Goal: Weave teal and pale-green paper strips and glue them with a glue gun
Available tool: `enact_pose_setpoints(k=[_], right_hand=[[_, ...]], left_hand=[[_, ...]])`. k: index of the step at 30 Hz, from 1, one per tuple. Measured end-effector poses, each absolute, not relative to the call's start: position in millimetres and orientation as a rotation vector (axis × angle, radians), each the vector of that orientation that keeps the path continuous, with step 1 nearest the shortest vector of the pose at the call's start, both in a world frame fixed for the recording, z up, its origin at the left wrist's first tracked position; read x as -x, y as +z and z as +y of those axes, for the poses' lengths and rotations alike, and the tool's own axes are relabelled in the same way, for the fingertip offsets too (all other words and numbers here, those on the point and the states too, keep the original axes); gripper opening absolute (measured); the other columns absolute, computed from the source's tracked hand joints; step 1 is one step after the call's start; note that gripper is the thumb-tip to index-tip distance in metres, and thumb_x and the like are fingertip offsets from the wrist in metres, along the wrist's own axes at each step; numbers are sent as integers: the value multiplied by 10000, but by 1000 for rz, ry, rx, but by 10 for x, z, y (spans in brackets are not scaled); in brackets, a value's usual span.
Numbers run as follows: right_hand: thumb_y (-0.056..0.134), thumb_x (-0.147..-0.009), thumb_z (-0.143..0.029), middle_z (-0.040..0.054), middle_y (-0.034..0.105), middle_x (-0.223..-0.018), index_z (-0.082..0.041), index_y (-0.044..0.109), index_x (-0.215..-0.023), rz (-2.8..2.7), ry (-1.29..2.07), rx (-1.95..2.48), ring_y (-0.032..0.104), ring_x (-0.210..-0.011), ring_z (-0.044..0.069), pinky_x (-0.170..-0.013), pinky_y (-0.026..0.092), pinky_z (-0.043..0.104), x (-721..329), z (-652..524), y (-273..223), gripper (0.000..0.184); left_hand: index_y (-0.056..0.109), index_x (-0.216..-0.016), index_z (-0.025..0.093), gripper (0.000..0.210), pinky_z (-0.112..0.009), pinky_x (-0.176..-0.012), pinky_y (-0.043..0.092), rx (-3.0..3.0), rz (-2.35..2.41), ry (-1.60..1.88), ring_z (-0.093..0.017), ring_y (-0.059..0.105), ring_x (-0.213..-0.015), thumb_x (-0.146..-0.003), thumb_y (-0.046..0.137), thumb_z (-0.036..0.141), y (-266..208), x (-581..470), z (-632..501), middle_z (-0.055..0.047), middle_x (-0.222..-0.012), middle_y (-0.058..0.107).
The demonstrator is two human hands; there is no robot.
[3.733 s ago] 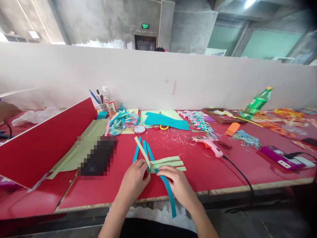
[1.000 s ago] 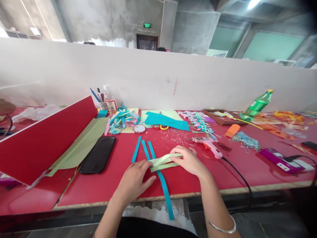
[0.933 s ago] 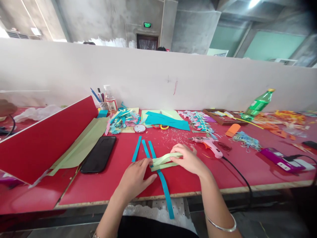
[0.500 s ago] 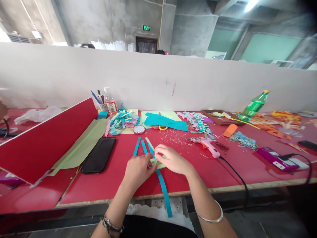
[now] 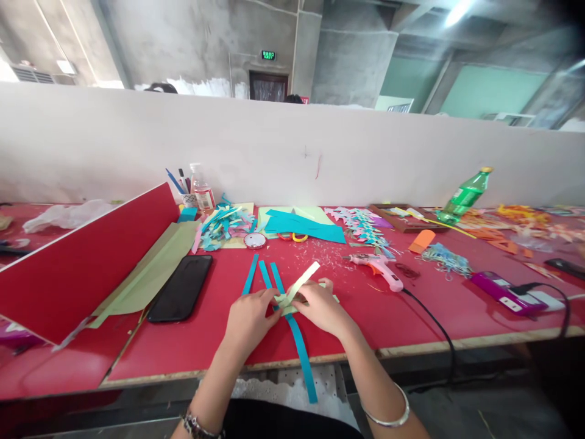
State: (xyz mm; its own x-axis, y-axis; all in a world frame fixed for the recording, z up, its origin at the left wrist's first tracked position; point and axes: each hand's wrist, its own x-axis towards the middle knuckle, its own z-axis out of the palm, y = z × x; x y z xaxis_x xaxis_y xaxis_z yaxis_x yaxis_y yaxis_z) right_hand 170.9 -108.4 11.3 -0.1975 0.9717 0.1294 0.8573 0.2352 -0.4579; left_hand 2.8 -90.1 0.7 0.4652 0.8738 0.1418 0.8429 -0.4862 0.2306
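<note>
Blue paper strips (image 5: 300,350) and pale green paper strips (image 5: 303,278) cross each other between my hands on the red table. My left hand (image 5: 253,314) pinches the crossing from the left, its thumb and forefinger on the strips. From the right, my right hand (image 5: 319,303) grips the pale green strips, one of which slants up past its fingers. Several blue ends fan out beyond the hands, and one long blue strip hangs over the table's front edge. The exact weave under my fingers is hidden.
A black phone (image 5: 181,288) lies left, beside a red board (image 5: 91,256). Right of my hands are a pink glue gun (image 5: 377,269) with its cord and a purple power strip (image 5: 500,291). Paper scraps (image 5: 223,225), blue sheets (image 5: 304,225) and a green bottle (image 5: 467,196) are farther back.
A pale green strip now slants up to the right across the crossing; before, its end pointed up to the left. My right hand has lowered and shifted slightly right.
</note>
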Motion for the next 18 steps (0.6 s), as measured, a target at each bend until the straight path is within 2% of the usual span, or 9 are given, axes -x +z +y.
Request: enact_pose_setpoints(k=[3, 6, 11, 15, 18], right_hand=[[511, -791, -242, -7, 629, -851, -238, 619, -733, -2171, 218, 1644, 542, -887, 180, -960, 54, 528, -1650, -1092, 138, 123], [500, -806, -314, -7, 633, -838, -240, 621, -734, -2201, 95, 1620, 530, -909, 188, -965, -21, 545, -1599, -1096, 159, 160], [413, -843, -220, -10, 623, -818, -241, 607, -773, -2285, 119, 1546, 539, -869, 155, -977, -51, 544, -1586, -1121, 174, 207], [342, -840, -127, -16, 622, -910, -278, 585, -902, -2295, 239, 1464, 536, -930, 141, -989, -52, 532, -1630, -1150, 181, 293], [319, -821, -84, -26, 618, -946, -293, 586, -906, -2318, 296, 1453, 538, -941, 130, -998, -45, 521, -1669, -1153, 173, 350]], left_hand=[[520, -1001, 275, 234, -204, -580, 379, -2557, 1525, 385, -164, 614, -764, -785, 504, 364, 7, -27, -907, 14, -895, 662], [526, -985, 273, 223, -199, -575, 372, -2556, 1514, 392, -163, 611, -761, -784, 503, 367, 19, -26, -909, 14, -891, 661], [555, -940, 251, 213, -202, -570, 368, -2550, 1546, 337, -170, 614, -747, -801, 469, 390, 56, -25, -918, -2, -822, 663], [558, -923, 252, 198, -201, -542, 357, -2521, 1581, 354, -162, 612, -734, -820, 437, 369, 72, -40, -934, 5, -826, 663], [562, -882, 237, 219, -206, -535, 352, -2521, 1604, 358, -164, 608, -724, -822, 420, 392, 83, -63, -952, -3, -829, 658]])
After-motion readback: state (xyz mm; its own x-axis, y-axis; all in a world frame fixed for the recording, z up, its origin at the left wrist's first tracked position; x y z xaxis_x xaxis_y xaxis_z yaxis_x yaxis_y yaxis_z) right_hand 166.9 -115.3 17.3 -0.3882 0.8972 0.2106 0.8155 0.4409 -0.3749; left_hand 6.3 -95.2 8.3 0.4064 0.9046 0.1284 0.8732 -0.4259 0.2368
